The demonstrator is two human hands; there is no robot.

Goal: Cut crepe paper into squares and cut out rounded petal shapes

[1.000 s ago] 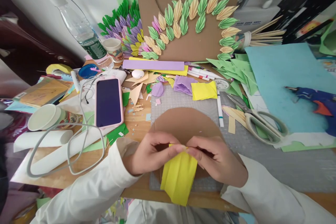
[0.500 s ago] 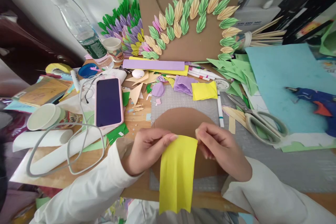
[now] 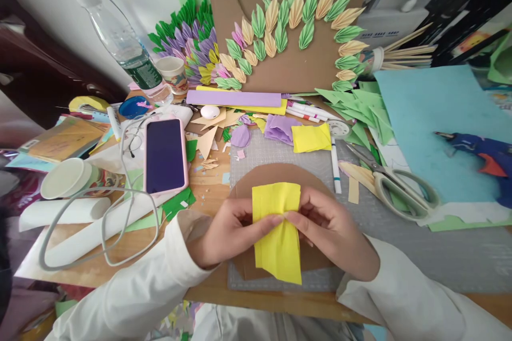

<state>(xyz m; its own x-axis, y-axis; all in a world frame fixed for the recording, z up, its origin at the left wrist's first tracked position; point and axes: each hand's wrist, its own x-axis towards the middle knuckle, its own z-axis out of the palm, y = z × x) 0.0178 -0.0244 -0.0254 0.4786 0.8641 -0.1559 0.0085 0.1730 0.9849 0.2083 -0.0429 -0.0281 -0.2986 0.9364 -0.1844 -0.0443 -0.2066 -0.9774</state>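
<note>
A strip of yellow crepe paper (image 3: 278,256) is pinched at its middle between both hands, gathered into creases there. My left hand (image 3: 236,232) grips it from the left, thumb in front and fingers behind. From the right, my right hand (image 3: 332,229) pinches the same spot, the two thumb tips nearly meeting. Beneath the hands lies a round brown cardboard piece (image 3: 248,186) on a grey cutting mat (image 3: 400,256). Just beyond it are a folded yellow paper piece (image 3: 312,138) and a folded purple paper piece (image 3: 279,129).
Scissors (image 3: 400,186) and a blue glue gun (image 3: 480,152) lie at right. On the left are a phone (image 3: 165,155), a white cable (image 3: 104,229), a paper cup (image 3: 66,178) and a water bottle (image 3: 124,42). Cardboard with folded paper leaves (image 3: 306,34) stands behind.
The yellow strip has been raised, and its grip shifted from the top edge to the middle. My right hand has moved left onto it, and creases have gathered under the thumbs.
</note>
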